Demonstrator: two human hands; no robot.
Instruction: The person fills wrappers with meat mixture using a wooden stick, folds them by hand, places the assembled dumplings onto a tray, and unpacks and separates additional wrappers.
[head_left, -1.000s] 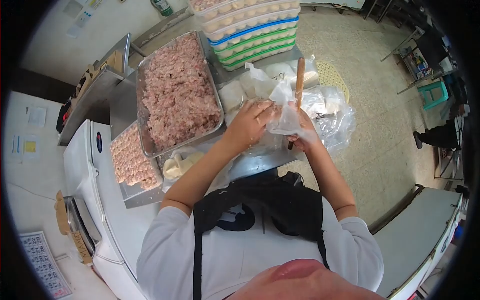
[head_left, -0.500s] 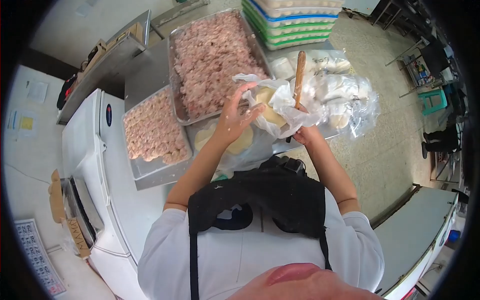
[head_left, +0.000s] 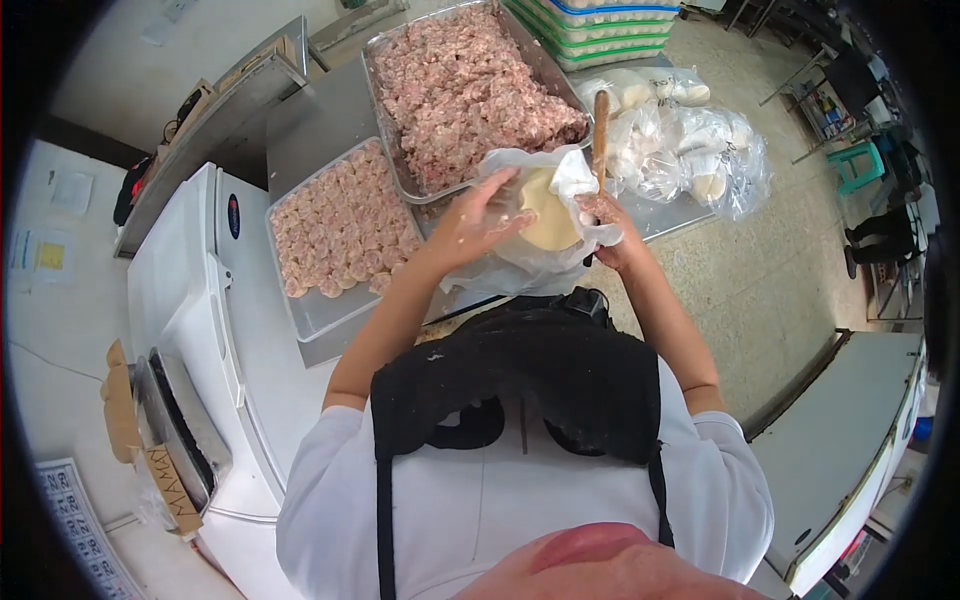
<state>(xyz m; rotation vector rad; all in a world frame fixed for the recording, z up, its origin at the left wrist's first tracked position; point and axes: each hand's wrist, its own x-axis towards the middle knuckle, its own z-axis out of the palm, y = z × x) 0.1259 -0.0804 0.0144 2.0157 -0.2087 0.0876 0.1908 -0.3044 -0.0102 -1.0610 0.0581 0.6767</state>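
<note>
A stack of round, pale yellow dough wrappers (head_left: 548, 212) sits in a thin white plastic bag (head_left: 537, 160), held up between my hands above the table's near edge. My left hand (head_left: 478, 222) grips the left side, its thumb on the wrappers and its fingers against the bag. On the other side, my right hand (head_left: 614, 230) clasps the bunched bag. It also holds an upright wooden-handled tool (head_left: 600, 135), whose dark lower end shows below the hand. Below the bag, more clear plastic (head_left: 475, 278) lies on the table.
A deep metal tray (head_left: 400, 165) of ground meat filling (head_left: 465, 90) is ahead. To its left is a white tray (head_left: 312, 325) of filled dumplings (head_left: 345, 225). Plastic bags of white pieces (head_left: 690, 150) lie right, near stacked trays (head_left: 610, 40). A white freezer (head_left: 250, 250) stands left.
The bag mouth has spread wider, showing more of the wrappers. My left hand has closed in on them. The wooden-handled tool stays in my right hand. The view has shifted slightly.
</note>
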